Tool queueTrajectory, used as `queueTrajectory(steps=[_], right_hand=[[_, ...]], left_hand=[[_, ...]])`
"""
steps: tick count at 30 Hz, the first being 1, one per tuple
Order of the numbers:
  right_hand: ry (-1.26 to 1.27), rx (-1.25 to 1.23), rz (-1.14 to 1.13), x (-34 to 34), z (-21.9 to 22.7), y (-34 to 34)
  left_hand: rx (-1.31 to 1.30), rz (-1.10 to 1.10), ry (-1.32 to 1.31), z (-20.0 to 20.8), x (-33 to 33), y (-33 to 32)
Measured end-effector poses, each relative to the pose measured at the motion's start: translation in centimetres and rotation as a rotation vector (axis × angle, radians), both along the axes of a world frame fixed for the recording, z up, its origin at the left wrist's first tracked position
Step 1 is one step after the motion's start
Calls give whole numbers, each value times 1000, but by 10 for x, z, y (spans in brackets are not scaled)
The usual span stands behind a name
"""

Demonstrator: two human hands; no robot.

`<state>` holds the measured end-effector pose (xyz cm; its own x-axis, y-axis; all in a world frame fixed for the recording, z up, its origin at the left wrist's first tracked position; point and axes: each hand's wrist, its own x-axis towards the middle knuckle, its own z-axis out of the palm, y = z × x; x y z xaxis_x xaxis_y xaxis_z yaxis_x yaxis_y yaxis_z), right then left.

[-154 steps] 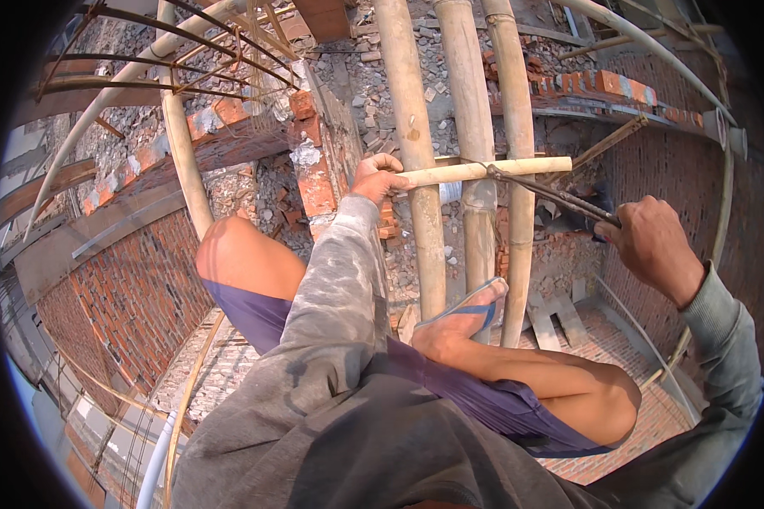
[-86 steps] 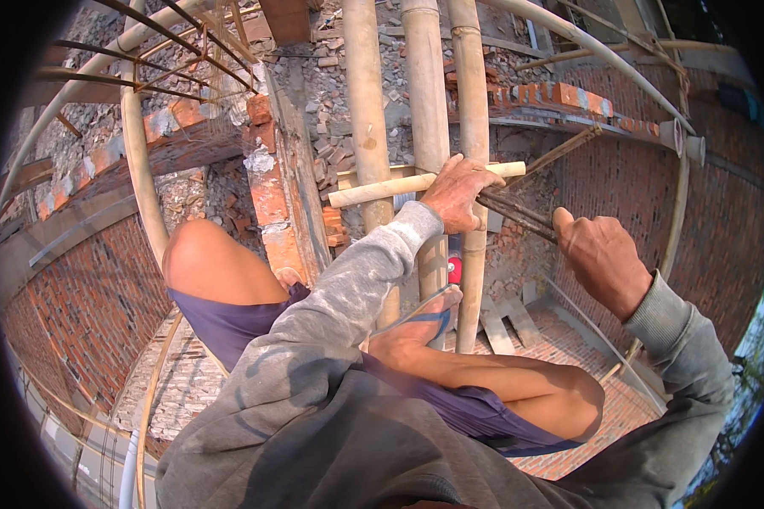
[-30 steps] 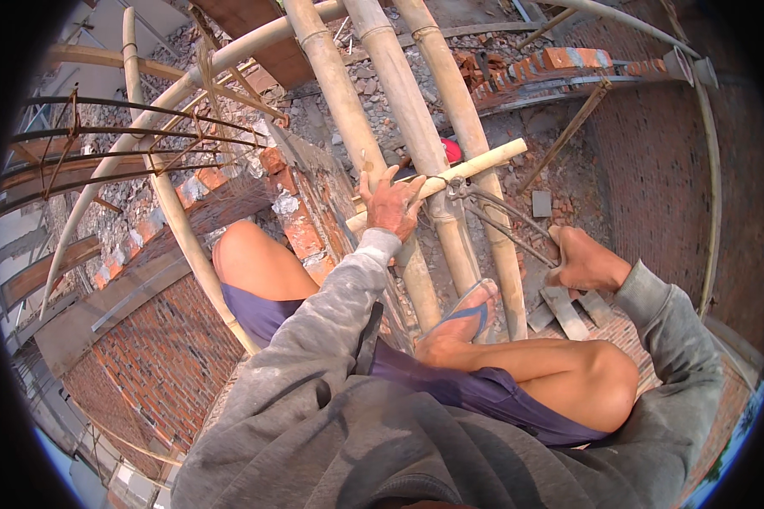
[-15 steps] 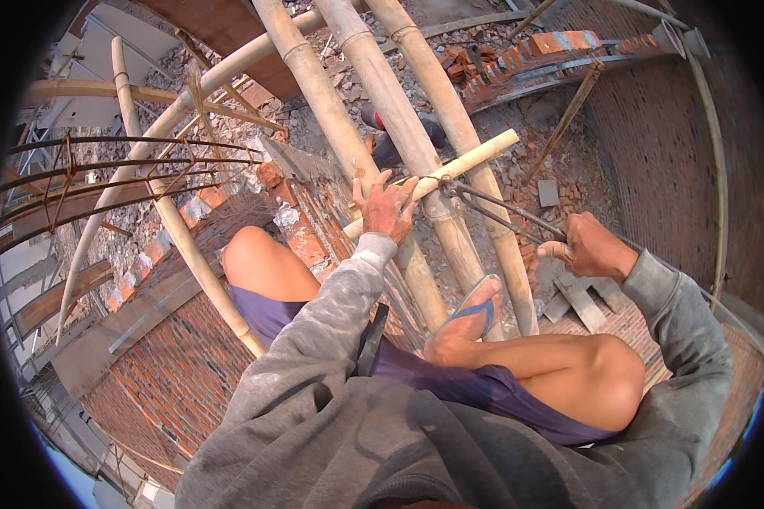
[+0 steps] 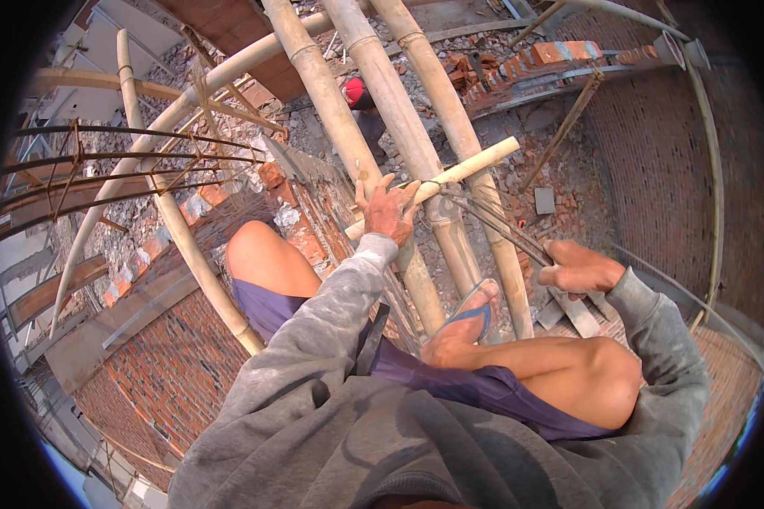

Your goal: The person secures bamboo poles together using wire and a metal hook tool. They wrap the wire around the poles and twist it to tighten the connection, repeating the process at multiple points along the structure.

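Observation:
A short pale bamboo pole (image 5: 480, 159) lies across three long bamboo poles (image 5: 369, 64). My left hand (image 5: 387, 212) grips it from above near its left end, fingers apart over it. Dark wire (image 5: 435, 181) binds the short pole at the middle long pole. My right hand (image 5: 579, 269) is closed round the handles of long dark metal pincers (image 5: 505, 227), whose tip reaches the wire. The jaws are too small to make out. My sandalled foot (image 5: 471, 318) rests on the long poles, close below the tie.
Far below, a person in a red cap (image 5: 356, 93) shows between the poles, amid brick rubble (image 5: 522, 119). Rusty rebar (image 5: 127, 157) juts in from the left beside more bamboo poles (image 5: 182, 237). A broken brick wall (image 5: 301, 233) stands near my left knee; a brick wall (image 5: 654, 153) rises at right.
My right hand has drawn nearer and slightly left, lowering the pincers' handles. The person below has shifted left, and the red cap shows more clearly. My left hand keeps its place on the short pole.

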<state>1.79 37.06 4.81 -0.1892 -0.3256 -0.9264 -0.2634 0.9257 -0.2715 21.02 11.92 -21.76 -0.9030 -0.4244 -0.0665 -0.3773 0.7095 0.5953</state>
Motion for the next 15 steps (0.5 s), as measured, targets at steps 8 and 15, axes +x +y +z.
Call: queueTrajectory(steps=[8,15], right_hand=[[927,-336,1020,2,14,-10],[-212,-44,-342,-10,-12,11]], left_hand=[[-10,-9,30,0,1,-1],[22,1,26,4,-1,0]])
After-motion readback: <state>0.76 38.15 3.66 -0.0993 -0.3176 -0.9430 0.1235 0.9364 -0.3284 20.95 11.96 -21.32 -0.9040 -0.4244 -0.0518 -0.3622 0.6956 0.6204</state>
